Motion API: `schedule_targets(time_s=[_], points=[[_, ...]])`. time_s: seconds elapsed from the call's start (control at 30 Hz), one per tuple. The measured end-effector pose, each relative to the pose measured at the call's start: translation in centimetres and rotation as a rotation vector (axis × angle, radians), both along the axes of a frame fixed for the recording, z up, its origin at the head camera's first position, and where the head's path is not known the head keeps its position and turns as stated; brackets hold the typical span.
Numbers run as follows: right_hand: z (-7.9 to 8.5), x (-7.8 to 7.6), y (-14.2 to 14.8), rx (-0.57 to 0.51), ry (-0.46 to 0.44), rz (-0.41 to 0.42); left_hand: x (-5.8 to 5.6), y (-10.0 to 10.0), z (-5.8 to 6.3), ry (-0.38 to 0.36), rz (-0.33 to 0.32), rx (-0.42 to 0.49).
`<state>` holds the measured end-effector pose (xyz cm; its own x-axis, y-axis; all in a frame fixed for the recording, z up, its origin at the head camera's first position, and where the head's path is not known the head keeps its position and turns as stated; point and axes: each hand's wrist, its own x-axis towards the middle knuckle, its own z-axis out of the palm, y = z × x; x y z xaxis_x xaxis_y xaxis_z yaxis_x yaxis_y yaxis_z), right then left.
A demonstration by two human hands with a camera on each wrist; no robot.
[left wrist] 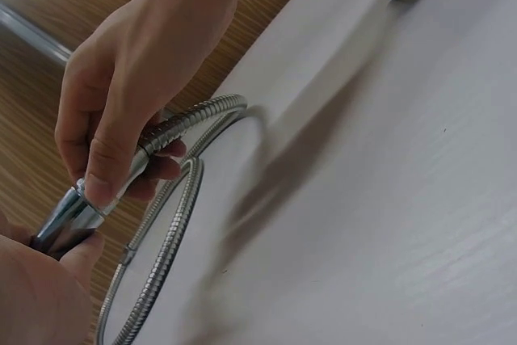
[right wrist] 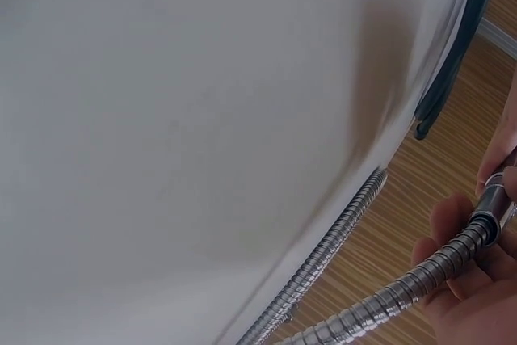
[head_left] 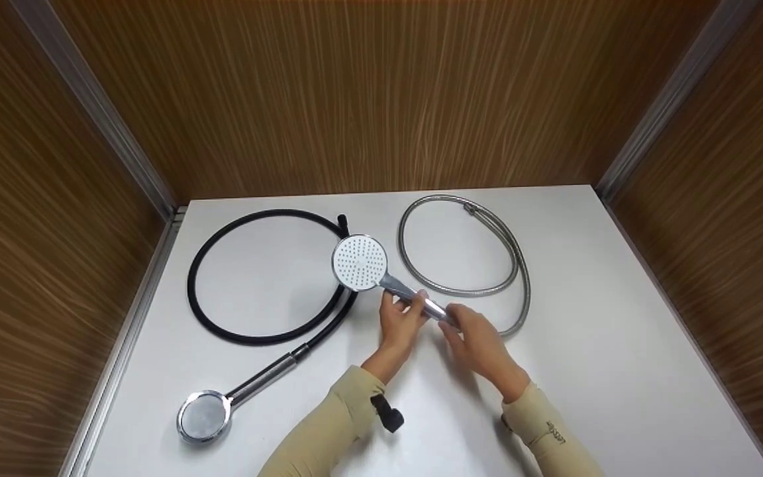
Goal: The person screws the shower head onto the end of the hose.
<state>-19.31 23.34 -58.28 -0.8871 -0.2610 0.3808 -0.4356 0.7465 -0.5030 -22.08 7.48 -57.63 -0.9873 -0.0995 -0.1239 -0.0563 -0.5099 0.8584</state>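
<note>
A chrome hand shower [head_left: 359,263] with a white, dotted spray face is held above the table, head pointing to the far left. My left hand [head_left: 400,326] grips its handle [head_left: 433,307] around the middle. At the handle's lower end, my right hand [head_left: 481,341] pinches the metal nut of a silver shower hose [head_left: 525,291]. In the left wrist view the hose's end [left wrist: 129,175] meets the handle between thumb and fingers. The ribbed hose [right wrist: 380,300] trails from the right hand in the right wrist view. Whether the threads are engaged is hidden.
A second shower head [head_left: 204,417] lies at the front left, joined to a black hose [head_left: 191,285] coiled on the white table [head_left: 620,371]. The silver hose loops at the back right. Wood-grain panels [head_left: 381,99] enclose the back and both sides.
</note>
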Motion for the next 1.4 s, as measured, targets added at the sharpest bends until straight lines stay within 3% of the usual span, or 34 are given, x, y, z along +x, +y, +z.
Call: schedule_targets(time_s=[0.43,0.9,1.4], points=[[0.16,0.06,-0.06,-0.032,-0.042,-0.027,-0.17,0.14,0.23,-0.004,-0.005,-0.009],[-0.08,-0.20,0.01,-0.006,-0.003,-0.008,-0.07,0.08,0.50,-0.007,0.000,-0.003],[0.16,0.21,-0.10,-0.027,-0.041,-0.030,-0.10,0.05,0.22,0.004,0.006,-0.004]])
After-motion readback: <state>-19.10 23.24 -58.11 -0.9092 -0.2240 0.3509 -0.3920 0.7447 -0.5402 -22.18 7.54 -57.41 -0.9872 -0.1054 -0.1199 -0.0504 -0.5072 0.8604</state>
